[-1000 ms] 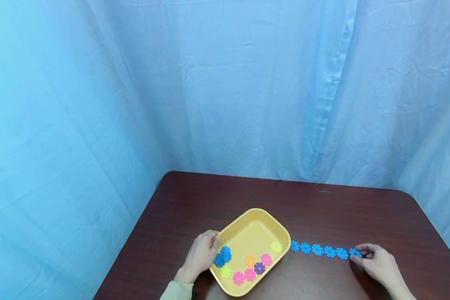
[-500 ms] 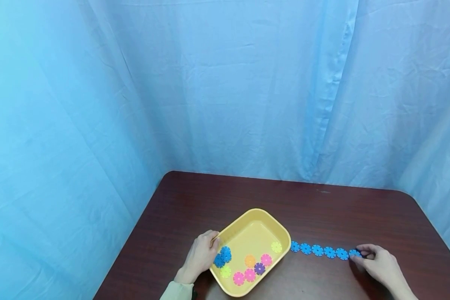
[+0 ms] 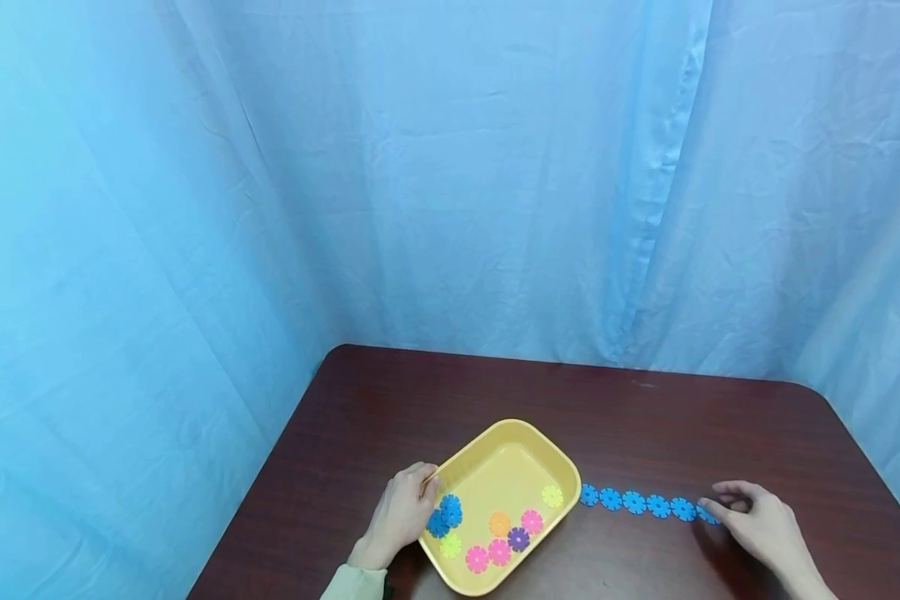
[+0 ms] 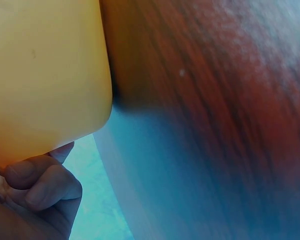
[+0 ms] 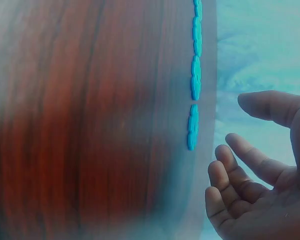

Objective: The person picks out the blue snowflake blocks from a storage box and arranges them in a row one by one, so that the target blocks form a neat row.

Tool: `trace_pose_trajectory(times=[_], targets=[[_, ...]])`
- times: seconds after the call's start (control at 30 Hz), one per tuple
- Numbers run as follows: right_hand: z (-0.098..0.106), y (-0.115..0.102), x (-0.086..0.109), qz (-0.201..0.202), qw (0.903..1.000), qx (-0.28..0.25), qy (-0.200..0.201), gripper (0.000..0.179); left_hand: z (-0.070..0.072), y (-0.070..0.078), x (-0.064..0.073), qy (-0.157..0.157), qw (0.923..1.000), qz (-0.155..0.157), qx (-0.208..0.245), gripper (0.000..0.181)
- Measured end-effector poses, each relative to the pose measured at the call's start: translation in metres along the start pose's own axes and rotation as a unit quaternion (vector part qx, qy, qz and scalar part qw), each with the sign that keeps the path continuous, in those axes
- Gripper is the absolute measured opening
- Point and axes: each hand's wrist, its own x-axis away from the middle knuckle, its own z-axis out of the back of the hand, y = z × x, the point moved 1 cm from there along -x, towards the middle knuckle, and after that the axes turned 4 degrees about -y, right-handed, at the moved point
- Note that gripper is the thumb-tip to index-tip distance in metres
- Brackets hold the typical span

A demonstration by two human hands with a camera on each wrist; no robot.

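- Two hands are at work in the head view: the left hand (image 3: pixel 399 514) grips the near-left rim of the yellow tray (image 3: pixel 495 457), fingers curled over the edge, steadying it on the desk (image 3: pixel 645 425).
- Inside the tray lie loose discs (image 3: pixel 499 537) in blue, pink, orange, purple and yellow-green, gathered toward the near side.
- Right of the tray, a row of blue discs (image 3: pixel 633 502) runs across the desk; the right hand (image 3: pixel 757 521) sits at its far right end, fingertips just beside the last disc.
- Left wrist view: the fingers (image 4: pixel 37 182) curl under the tray's rounded corner (image 4: pixel 50 75), a firm hold; desk grain is blurred beyond.
- Right wrist view: the fingers (image 5: pixel 250 160) are spread and relaxed, holding nothing; the last blue disc (image 5: pixel 192 127) lies apart from them, with a small gap between it and the rest of the chain (image 5: pixel 195 75).
- My read: the end disc looks just set down. To do this well, keep the disc flat, line it up with the row, and close that gap with a light fingertip nudge rather than a pinch, which could tip the neighbours.
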Motion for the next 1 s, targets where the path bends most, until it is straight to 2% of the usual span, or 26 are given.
trace_pose_trajectory(times=[0.13, 0.6, 1.0], targets=[[-0.001, -0.006, 0.003, 0.004, 1.0, -0.002, 0.003, 0.065, 0.0, 0.0, 0.001, 0.003, 1.0, -0.006, -0.001, 0.017], [-0.001, -0.04, 0.008, 0.07, 0.9973, 0.004, 0.02, 0.062, -0.001, -0.001, 0.0, 0.007, 0.9999, -0.011, -0.002, 0.016], [-0.018, -0.07, 0.013, 0.11, 0.9937, -0.005, 0.023, 0.05, -0.002, -0.003, 0.0, 0.01, 0.9999, -0.011, -0.003, 0.016]])
